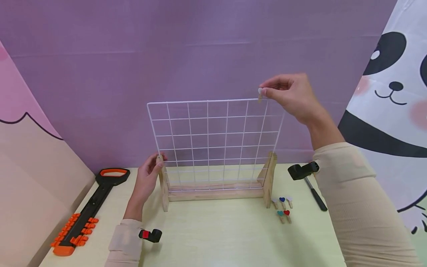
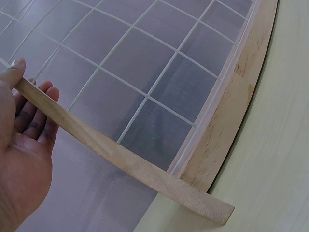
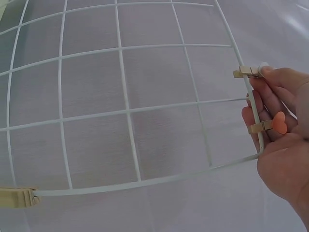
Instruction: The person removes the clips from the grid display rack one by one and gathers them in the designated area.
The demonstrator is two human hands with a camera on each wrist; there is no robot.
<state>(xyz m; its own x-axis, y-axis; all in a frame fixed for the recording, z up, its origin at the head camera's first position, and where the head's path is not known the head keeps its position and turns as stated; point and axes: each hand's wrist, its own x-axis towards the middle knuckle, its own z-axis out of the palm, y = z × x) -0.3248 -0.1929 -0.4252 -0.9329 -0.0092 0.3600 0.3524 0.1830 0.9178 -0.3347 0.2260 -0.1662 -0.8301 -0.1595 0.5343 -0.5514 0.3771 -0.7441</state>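
A white wire grid (image 1: pixel 208 134) stands upright in a wooden stand (image 1: pixel 217 194) on the table. My left hand (image 1: pixel 146 176) grips the stand's left upright (image 2: pixel 130 163) near its top, thumb on one side and fingers behind. At the grid's top wire, toward the right corner, my right hand (image 1: pixel 293 96) pinches a small wooden clothespin (image 3: pixel 248 72) with a white ornament. That clothespin sits across the wire. Beside it, nearer the corner, a clothespin with an orange heart (image 3: pixel 280 123) is clipped to the same wire; the hand hides it in the head view.
Several heart clothespins (image 1: pixel 282 200) lie right of the stand. Farther right is a black-handled tool (image 1: pixel 317 196), its far end hidden by the sleeve. A long black and orange tool (image 1: pixel 95 200) lies at the left. Purple cloth (image 1: pixel 200 48) hangs behind.
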